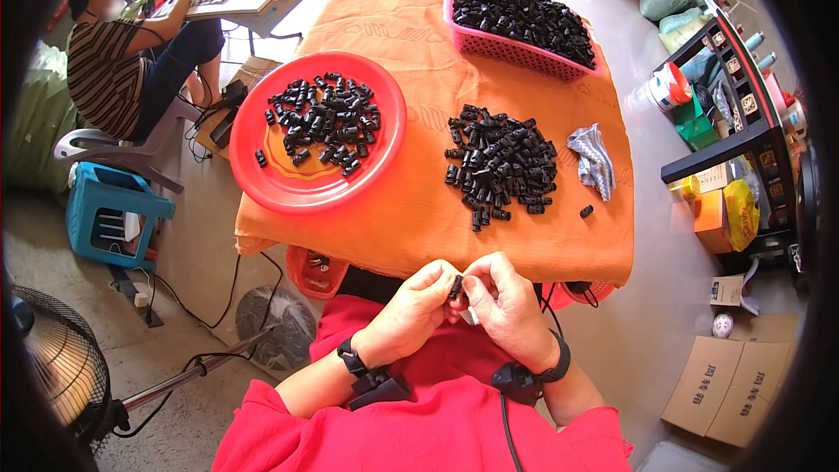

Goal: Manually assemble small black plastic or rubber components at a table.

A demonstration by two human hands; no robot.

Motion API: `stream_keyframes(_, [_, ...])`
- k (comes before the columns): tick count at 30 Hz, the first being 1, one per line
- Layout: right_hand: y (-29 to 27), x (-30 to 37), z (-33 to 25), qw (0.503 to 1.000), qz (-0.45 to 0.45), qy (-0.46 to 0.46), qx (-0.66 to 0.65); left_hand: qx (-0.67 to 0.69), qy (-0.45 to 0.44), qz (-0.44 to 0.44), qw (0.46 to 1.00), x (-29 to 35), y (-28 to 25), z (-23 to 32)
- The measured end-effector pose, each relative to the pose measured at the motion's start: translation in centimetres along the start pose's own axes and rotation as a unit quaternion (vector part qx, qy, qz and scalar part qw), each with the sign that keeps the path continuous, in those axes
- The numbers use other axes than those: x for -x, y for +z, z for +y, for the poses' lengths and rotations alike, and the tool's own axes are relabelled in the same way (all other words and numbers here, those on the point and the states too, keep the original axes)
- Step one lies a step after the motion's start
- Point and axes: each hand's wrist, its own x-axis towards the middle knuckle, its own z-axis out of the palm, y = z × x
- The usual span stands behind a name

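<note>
Just past the table's near edge, over my lap, my two hands meet. My left hand (411,310) pinches a small black plastic cord lock (455,287) between thumb and fingers. My right hand (509,308) is closed at its right side, fingertips bent in against it. A small pale piece (469,316) shows under the right fingers; its kind cannot be made out. Ahead on the orange cloth (384,26) lies a heap of similar black cord locks (498,162), with a single cord lock (586,211) apart to the right.
A red round tray (253,153) at left and a pink basket (524,57) at the back hold many black pieces. A crumpled cloth (594,162) lies right of the heap. Left are a fan (61,358), blue stool (114,210) and seated person (114,70); right, a shelf (725,153).
</note>
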Motion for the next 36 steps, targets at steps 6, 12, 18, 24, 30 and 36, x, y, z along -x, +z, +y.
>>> stream_keyframes(6, [0.1, 0.0, 0.6, 0.999, 0.003, -0.021, 0.029, -0.027, 0.006, 0.022, 0.999, 0.0, 0.4, 0.0])
stream_keyframes(12, [0.0, 0.0, 0.2, 0.998, 0.01, -0.03, 0.057, -0.043, 0.014, 0.031, 0.998, -0.1, 0.4, -0.3])
stream_keyframes(18, [-0.2, 0.0, 0.3, 0.998, 0.001, -0.014, 0.06, -0.043, 0.006, 0.026, 0.999, 0.0, 0.3, -0.1])
stream_keyframes(24, [0.0, 0.0, 0.8, 1.0, 0.007, -0.012, 0.024, -0.019, -0.011, 0.01, 1.0, 0.0, 0.4, 0.2])
stream_keyframes(30, [-0.3, -0.6, 0.9, 0.993, 0.01, -0.048, 0.11, -0.051, 0.002, 0.042, 0.998, -0.2, 0.1, 0.1])
stream_keyframes(36, [-1.6, -1.9, 3.1, 0.997, 0.065, -0.008, 0.034, -0.115, 0.082, 0.113, 0.984, -0.4, 1.2, 3.3])
